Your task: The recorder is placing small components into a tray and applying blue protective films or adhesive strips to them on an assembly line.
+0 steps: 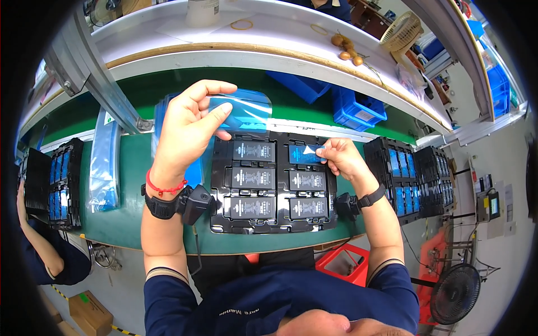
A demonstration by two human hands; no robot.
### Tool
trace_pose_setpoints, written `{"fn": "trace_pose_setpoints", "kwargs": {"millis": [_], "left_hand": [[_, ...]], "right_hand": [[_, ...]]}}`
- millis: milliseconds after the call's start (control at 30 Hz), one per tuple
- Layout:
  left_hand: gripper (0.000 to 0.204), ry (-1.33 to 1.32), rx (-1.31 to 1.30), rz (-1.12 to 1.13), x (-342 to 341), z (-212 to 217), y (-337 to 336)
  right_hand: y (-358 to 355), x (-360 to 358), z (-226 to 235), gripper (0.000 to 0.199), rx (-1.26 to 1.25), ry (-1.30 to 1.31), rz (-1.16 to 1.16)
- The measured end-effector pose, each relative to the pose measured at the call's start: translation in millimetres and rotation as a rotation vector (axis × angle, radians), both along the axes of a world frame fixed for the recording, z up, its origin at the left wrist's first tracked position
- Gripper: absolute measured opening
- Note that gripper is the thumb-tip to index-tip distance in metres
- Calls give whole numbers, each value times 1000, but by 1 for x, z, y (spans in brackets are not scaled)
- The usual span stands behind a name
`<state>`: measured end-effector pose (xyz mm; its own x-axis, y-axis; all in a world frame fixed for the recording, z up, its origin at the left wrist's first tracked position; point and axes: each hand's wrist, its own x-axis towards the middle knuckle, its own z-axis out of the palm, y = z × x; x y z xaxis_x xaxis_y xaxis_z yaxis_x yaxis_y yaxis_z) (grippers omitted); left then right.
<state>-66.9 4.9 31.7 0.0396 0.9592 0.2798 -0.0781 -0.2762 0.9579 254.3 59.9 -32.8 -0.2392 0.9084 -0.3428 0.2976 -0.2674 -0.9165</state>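
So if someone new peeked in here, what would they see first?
Probably the shiny see-through blue sheet in the left hand, past the black tray in the middle. Next, the six flat packs in that tray, in two columns, with the right hand pinching a white-tipped piece over the blue top-right pack.

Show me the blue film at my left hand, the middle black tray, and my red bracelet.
Blue film (250, 108), head view: middle of sheet.
Black tray (282, 189), head view: bare central strip.
Red bracelet (163, 190), head view: lower strand.

White print marks 6 flat packs; lettering crosses the navy shirt.
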Motion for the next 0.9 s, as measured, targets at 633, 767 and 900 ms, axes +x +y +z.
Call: {"fn": "trace_pose_setpoints", "kwargs": {"millis": [633,767,900], "left_hand": [[27,14,-27,-204,31,-8,-5],[30,4,-11,-307,44,-14,-12],[38,-79,17,-389,52,-5,-24]], "right_hand": [[-57,-45,57,52,763,-289,100],[-69,-63,58,41,857,-52,98],[-73,-55,59,17,1055,-115,96]]}}
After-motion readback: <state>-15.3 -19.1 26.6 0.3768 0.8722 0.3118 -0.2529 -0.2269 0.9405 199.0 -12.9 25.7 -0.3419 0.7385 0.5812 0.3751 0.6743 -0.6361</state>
